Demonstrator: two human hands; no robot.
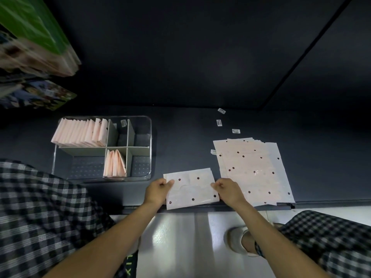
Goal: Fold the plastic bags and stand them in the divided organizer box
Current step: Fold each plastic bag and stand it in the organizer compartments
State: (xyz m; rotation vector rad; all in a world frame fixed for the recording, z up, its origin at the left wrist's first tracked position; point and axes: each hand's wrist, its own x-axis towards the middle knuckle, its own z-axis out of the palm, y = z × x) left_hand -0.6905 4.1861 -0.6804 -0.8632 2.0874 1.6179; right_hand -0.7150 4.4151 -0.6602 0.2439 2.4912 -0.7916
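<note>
A pale pink plastic bag with dark dots [191, 189] lies half-folded near the front edge of the dark surface. My left hand [157, 192] pinches its left edge and my right hand [228, 190] pinches its right edge. A stack of unfolded dotted bags [253, 169] lies flat just to the right. The clear divided organizer box [149, 149] stands to the left. Several folded pink bags [80, 133] stand in its back left compartment and a few more folded bags [114, 166] in the front middle one.
Three small barcode stickers [236, 131] lie on the dark surface [180, 137] behind the stack. Coloured packets [36, 47] hang at the upper left. The surface's front edge runs just below my hands, with a light floor and a slippered foot [236, 240] beneath.
</note>
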